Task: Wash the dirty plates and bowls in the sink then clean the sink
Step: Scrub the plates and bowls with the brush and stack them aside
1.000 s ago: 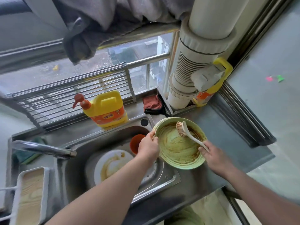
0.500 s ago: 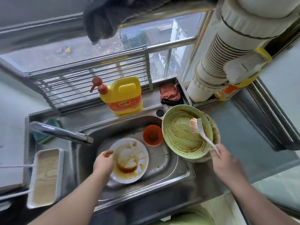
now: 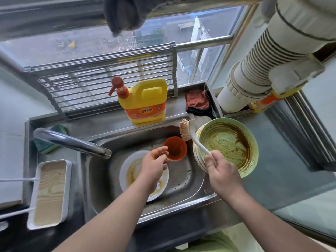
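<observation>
In the steel sink, the left hand pinches the orange bowl; the right hand grips the brush beside the green bowl.

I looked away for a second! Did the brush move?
Yes. The brush left the green bowl and now sticks out over the sink, toward the yellow soap bottle.
</observation>
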A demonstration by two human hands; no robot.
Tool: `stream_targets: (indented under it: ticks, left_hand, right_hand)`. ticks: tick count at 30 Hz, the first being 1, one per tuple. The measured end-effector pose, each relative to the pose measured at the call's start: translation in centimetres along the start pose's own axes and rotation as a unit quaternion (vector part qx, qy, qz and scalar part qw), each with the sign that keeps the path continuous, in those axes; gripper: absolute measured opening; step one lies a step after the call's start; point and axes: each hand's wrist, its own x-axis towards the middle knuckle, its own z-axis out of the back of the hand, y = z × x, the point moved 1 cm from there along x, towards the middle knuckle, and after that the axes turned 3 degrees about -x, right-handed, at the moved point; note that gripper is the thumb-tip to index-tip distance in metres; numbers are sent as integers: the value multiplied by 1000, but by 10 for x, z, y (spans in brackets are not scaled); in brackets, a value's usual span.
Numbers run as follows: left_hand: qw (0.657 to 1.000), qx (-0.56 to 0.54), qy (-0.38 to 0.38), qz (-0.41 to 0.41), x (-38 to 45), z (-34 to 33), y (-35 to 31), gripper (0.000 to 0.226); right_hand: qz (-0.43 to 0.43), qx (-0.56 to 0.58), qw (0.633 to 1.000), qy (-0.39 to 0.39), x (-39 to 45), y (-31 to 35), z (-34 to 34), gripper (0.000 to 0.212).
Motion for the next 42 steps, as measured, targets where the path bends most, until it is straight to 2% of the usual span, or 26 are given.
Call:
stream_targets:
  ticks: [3,7,9,11,13,16,20,22,24,26,28,31,33,35,37,39,42]
  left_hand:
    - [997,28,-61,28,11,18,9,34]
    - [972,119,-175,106,29,90,51,47]
    - [955,169,-203,136,38,121,75,62]
    - [951,173,-203,153,48,137,93,69]
    - [956,135,-195,170,58,141,105,64]
    - [958,95,-192,189,67,143,119,43]
    - [958,33,-205,199,70,136,118,28]
    - [955,25,-212,206,71,136,120,32]
    - [950,84,-230,196,68,137,121,38]
    - [946,128,-245,171,61,136,118,33]
    - [961,67,-222,149,55,132,112,27]
    - [968,-103,-158,163,42,128,92,17]
    - [974,-119,-128,147,31,131,82,12]
    - [980,-102,-127,116,19,136,70,14]
    - [982,-100,-139,83,9,139,56,22]
    - [980,-96,-165,57,1,140,46,30]
    - [973,-100,-205,27,-8,138,42,37]
  right_hand:
    - [11,18,996,81,0,16,-18,29]
    - [54,-53,969,236,15,29,-85,29]
    - [49,-85,949,300,34,23,-119,21]
    - [27,-95,933,345,53,12,-145,18]
    - [11,-96,921,377,67,1,-163,22]
    - [8,-99,908,407,76,-9,-181,24]
    - [-13,-52,911,409,75,-11,-191,19]
    - [-22,-44,914,402,74,-9,-191,21]
    - [-36,-28,916,398,73,-5,-191,26]
    - [-39,-17,921,388,71,1,-189,29]
    - [-46,-9,926,375,68,4,-184,31]
    - [-57,21,924,378,61,10,-166,28]
    - [-54,42,921,383,54,16,-147,25]
    - [-39,11,933,357,47,22,-127,22]
    - [-33,-60,952,300,42,30,-108,33]
    - [-38,-105,958,264,34,42,-97,33]
    - [-18,-85,953,291,8,75,-102,37]
